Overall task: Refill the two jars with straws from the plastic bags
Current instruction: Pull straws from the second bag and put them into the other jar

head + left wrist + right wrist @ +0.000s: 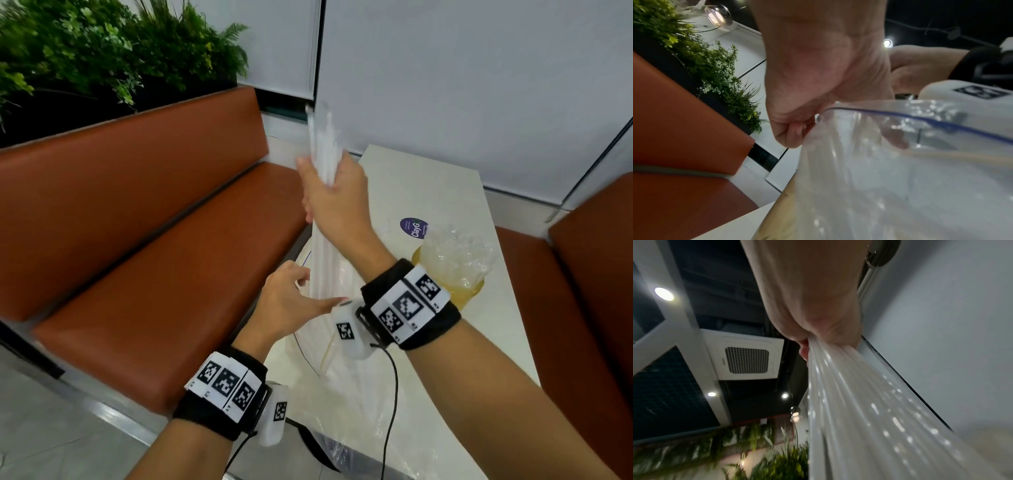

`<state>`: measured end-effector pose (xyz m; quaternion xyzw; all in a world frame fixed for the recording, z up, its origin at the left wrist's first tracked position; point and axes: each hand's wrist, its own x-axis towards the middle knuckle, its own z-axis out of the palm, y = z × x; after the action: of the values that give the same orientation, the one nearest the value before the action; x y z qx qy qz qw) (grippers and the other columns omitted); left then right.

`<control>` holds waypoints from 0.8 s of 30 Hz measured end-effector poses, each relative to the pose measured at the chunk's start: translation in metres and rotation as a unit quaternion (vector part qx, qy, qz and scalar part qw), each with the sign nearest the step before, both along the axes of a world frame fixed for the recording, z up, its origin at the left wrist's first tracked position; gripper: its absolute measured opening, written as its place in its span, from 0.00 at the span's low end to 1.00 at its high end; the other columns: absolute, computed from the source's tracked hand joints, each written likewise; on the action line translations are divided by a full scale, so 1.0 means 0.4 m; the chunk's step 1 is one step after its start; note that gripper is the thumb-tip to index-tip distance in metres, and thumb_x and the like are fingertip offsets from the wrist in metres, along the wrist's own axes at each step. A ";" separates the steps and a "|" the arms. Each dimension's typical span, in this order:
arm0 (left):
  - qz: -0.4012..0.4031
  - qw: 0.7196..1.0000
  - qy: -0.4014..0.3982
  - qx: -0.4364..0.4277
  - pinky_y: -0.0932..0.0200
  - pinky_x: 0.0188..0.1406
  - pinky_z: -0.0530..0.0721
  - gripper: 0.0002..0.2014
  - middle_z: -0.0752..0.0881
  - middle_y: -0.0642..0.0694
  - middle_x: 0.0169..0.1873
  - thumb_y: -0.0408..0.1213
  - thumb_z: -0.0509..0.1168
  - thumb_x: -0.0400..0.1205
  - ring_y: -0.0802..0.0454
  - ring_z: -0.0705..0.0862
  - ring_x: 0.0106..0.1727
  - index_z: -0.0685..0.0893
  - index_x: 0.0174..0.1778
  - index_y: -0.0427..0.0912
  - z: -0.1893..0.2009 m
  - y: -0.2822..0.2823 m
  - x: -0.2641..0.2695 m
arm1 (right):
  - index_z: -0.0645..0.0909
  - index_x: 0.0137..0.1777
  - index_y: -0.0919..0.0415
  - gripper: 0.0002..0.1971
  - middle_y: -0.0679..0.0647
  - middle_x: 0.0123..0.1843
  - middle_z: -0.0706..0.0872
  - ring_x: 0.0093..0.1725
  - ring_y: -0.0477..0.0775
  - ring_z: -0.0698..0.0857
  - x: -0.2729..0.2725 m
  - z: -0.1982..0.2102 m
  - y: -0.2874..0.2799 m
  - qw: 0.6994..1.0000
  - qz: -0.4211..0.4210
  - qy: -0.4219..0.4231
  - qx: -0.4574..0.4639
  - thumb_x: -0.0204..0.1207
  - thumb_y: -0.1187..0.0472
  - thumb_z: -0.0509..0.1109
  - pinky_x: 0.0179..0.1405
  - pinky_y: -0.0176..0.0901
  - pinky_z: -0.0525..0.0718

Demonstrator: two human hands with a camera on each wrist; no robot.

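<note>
So the right hand [334, 198] has its fist wrapped round a fat bundle of white straws [323, 147], held upright above the table [411, 171], lower ends still down in the clear zip bag [329, 342]. The left hand [291, 301] pinches the bag's rim by the blue zip line. Straws look light, smooth and slippery, probably easy to crush or fan out, so I'd grip mid-bundle, firm but not hard. The bag's floppy, needs holding at the mouth.

Bench [144, 212] left of table [442, 192], plants [102, 51] behind.
</note>
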<state>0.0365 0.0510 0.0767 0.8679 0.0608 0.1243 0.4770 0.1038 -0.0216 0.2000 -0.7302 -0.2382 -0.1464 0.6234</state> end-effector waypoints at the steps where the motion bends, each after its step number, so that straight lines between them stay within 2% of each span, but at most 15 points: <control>1: -0.004 1.000 0.000 0.005 0.63 0.33 0.66 0.45 0.73 0.52 0.37 0.78 0.73 0.50 0.57 0.67 0.34 0.85 0.42 0.37 -0.002 0.005 -0.001 | 0.78 0.47 0.62 0.10 0.57 0.28 0.81 0.20 0.52 0.80 0.008 0.031 0.001 1.000 0.001 -0.005 0.016 0.85 0.56 0.71 0.20 0.44 0.80; 3: -0.001 1.000 0.018 0.012 0.65 0.35 0.67 0.33 0.76 0.56 0.41 0.71 0.77 0.55 0.60 0.71 0.38 0.88 0.45 0.49 -0.003 0.014 -0.004 | 0.79 0.49 0.63 0.09 0.54 0.28 0.80 0.19 0.50 0.79 0.021 0.095 -0.004 0.998 0.008 -0.019 0.058 0.85 0.57 0.70 0.20 0.42 0.79; 5: -0.001 1.000 0.030 -0.007 0.65 0.41 0.73 0.32 0.79 0.57 0.49 0.69 0.79 0.55 0.63 0.76 0.47 0.87 0.51 0.58 -0.005 0.024 -0.009 | 0.78 0.49 0.62 0.08 0.51 0.27 0.80 0.20 0.49 0.78 0.035 0.155 -0.021 0.993 0.007 -0.040 0.107 0.86 0.59 0.70 0.22 0.43 0.79; 6: 0.001 0.999 0.033 -0.018 0.65 0.43 0.75 0.34 0.80 0.58 0.51 0.69 0.80 0.55 0.63 0.77 0.49 0.87 0.54 0.58 -0.006 0.029 -0.013 | 0.78 0.48 0.62 0.07 0.50 0.27 0.79 0.20 0.49 0.78 0.043 0.183 -0.032 0.990 0.002 -0.053 0.131 0.86 0.60 0.69 0.22 0.43 0.80; 8: 0.007 0.999 0.028 -0.016 0.67 0.40 0.72 0.35 0.77 0.58 0.45 0.67 0.81 0.57 0.62 0.76 0.45 0.88 0.58 0.56 -0.006 0.038 -0.019 | 0.76 0.46 0.63 0.08 0.51 0.27 0.80 0.21 0.50 0.78 0.063 0.234 -0.055 0.979 -0.013 -0.088 0.183 0.86 0.62 0.69 0.22 0.44 0.79; 10: 0.010 1.000 0.019 -0.004 0.69 0.37 0.69 0.33 0.74 0.59 0.41 0.65 0.82 0.58 0.62 0.75 0.42 0.89 0.58 0.55 -0.008 0.046 -0.022 | 0.75 0.45 0.66 0.08 0.53 0.28 0.80 0.22 0.54 0.78 0.090 0.272 -0.076 0.964 -0.034 -0.129 0.231 0.85 0.65 0.69 0.22 0.44 0.78; 12: 0.011 1.000 0.012 0.004 0.72 0.34 0.70 0.31 0.74 0.59 0.40 0.63 0.82 0.60 0.62 0.75 0.40 0.90 0.57 0.55 -0.013 0.057 -0.025 | 0.75 0.47 0.66 0.06 0.54 0.27 0.79 0.22 0.56 0.77 0.124 0.286 -0.092 0.952 -0.054 -0.174 0.248 0.85 0.67 0.68 0.22 0.44 0.77; 14: 0.010 1.000 0.008 0.001 0.77 0.35 0.73 0.29 0.74 0.58 0.39 0.61 0.83 0.61 0.61 0.75 0.39 0.90 0.56 0.55 -0.016 0.068 -0.028 | 0.75 0.50 0.68 0.07 0.53 0.28 0.79 0.22 0.55 0.77 0.167 0.264 -0.096 0.951 -0.079 -0.186 0.235 0.85 0.64 0.68 0.22 0.43 0.78; 17: 0.003 1.000 -0.002 0.003 0.80 0.35 0.72 0.25 0.75 0.57 0.38 0.57 0.83 0.64 0.64 0.75 0.36 0.91 0.56 0.53 -0.021 0.082 -0.029 | 0.76 0.58 0.72 0.14 0.52 0.31 0.80 0.23 0.51 0.78 0.235 0.178 -0.081 0.964 -0.111 -0.148 0.190 0.85 0.59 0.70 0.21 0.44 0.79; 19: 0.001 1.000 -0.005 0.002 0.79 0.35 0.73 0.23 0.75 0.57 0.37 0.54 0.83 0.67 0.68 0.75 0.35 0.91 0.56 0.52 -0.023 0.089 -0.028 | 0.78 0.59 0.70 0.17 0.51 0.33 0.82 0.26 0.52 0.80 0.273 0.100 -0.070 0.975 -0.119 -0.110 0.150 0.84 0.54 0.71 0.22 0.53 0.82; 21: 0.001 1.000 -0.007 -0.006 0.78 0.34 0.74 0.21 0.74 0.56 0.36 0.51 0.82 0.68 0.67 0.74 0.33 0.91 0.56 0.52 -0.021 0.094 -0.026 | 0.78 0.57 0.67 0.19 0.53 0.34 0.83 0.29 0.54 0.81 0.305 0.020 -0.064 0.984 -0.119 -0.075 0.110 0.82 0.50 0.71 0.28 0.59 0.84; 23: 0.002 1.000 -0.008 -0.010 0.77 0.33 0.74 0.21 0.74 0.56 0.36 0.50 0.82 0.69 0.63 0.73 0.32 0.91 0.57 0.51 -0.019 0.099 -0.022 | 0.78 0.57 0.69 0.19 0.55 0.35 0.83 0.29 0.53 0.81 0.324 -0.051 -0.061 0.989 -0.116 -0.035 0.086 0.82 0.51 0.72 0.29 0.58 0.84; 24: 0.002 1.000 -0.008 -0.011 0.77 0.33 0.74 0.20 0.74 0.55 0.36 0.50 0.82 0.70 0.64 0.73 0.32 0.91 0.57 0.51 -0.018 0.102 -0.020 | 0.78 0.57 0.71 0.18 0.56 0.36 0.84 0.29 0.50 0.82 0.333 -0.085 -0.060 0.991 -0.108 -0.016 0.083 0.83 0.53 0.72 0.29 0.53 0.85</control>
<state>0.0286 0.0916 0.0694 0.8614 0.0603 0.1310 0.4870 0.2369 -0.0457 0.1659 -0.6950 -0.1551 -0.2437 0.6584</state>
